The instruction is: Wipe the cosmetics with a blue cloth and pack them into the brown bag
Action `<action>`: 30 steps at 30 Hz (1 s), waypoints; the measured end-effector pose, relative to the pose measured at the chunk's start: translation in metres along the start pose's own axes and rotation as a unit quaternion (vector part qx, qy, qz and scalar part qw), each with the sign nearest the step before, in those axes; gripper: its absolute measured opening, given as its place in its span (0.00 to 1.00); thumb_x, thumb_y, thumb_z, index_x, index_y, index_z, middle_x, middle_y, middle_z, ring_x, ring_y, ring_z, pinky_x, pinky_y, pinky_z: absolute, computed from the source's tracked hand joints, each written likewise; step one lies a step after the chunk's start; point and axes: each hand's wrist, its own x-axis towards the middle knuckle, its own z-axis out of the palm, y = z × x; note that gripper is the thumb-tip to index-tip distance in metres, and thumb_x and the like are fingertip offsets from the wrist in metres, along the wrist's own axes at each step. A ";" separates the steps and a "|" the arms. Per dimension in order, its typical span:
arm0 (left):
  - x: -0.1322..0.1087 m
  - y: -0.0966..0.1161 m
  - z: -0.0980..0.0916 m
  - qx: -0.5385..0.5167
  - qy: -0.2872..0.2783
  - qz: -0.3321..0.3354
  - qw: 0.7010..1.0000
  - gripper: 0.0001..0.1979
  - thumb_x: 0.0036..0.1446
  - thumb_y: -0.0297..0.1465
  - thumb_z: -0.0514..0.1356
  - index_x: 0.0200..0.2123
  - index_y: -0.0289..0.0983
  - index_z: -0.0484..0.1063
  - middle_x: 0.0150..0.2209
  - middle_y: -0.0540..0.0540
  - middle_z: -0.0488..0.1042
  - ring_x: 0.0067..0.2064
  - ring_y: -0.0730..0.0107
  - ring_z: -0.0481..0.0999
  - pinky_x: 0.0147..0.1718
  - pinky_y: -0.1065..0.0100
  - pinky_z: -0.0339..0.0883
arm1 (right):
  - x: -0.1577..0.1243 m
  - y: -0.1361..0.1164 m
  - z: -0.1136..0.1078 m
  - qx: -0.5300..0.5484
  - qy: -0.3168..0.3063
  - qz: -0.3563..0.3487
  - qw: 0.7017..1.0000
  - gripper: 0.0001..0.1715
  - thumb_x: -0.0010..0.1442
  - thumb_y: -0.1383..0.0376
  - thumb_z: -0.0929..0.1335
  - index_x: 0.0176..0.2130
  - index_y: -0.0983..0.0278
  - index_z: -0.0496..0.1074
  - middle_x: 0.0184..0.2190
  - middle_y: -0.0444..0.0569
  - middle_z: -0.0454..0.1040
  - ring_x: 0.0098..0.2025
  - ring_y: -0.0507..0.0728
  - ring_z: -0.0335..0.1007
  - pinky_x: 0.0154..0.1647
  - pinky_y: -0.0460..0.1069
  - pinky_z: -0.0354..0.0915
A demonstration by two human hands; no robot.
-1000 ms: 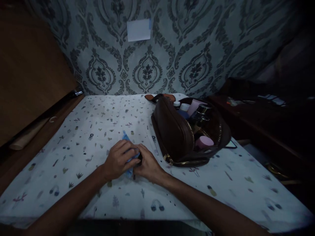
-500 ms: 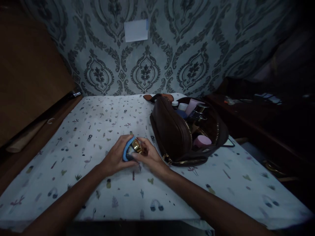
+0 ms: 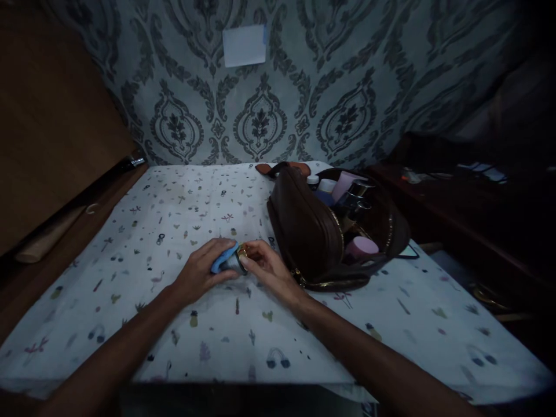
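My left hand (image 3: 197,273) is closed around a blue cloth (image 3: 222,258) and, through it, the greyish body of a small gold-capped bottle (image 3: 233,264). At the bottle's right end, the fingers and thumb of my right hand (image 3: 269,267) pinch the gold cap (image 3: 242,252). The fingers hide much of the bottle, and its label cannot be read. Just right of my right hand stands a dark brown toiletry bag (image 3: 304,226), unzipped. Inside it are a pink-lidded jar (image 3: 362,247), a pink tube (image 3: 346,184), white-capped bottles and a dark shiny-capped bottle (image 3: 354,197).
A white patterned cloth (image 3: 208,197) covers the table. Partly under the bag's right side lies a flat phone-like object (image 3: 409,252). A brown wooden panel (image 3: 56,127) borders the left side, and dark furniture (image 3: 452,214) stands at the right. Patterned wallpaper rises behind.
The bottle has turned between my hands, its gold cap now facing my right fingers. The blue cloth has folded over its left and upper side. The view has shifted slightly.
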 end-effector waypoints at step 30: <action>0.000 0.013 0.005 0.161 0.004 0.157 0.974 0.22 0.65 0.22 0.58 0.61 0.39 0.66 0.54 0.40 0.77 0.61 0.57 0.72 0.51 0.54 0.75 | 0.003 -0.004 0.001 0.258 0.104 0.095 0.956 0.28 0.50 0.48 0.77 0.43 0.60 0.69 0.31 0.42 0.73 0.32 0.53 0.73 0.35 0.50 0.73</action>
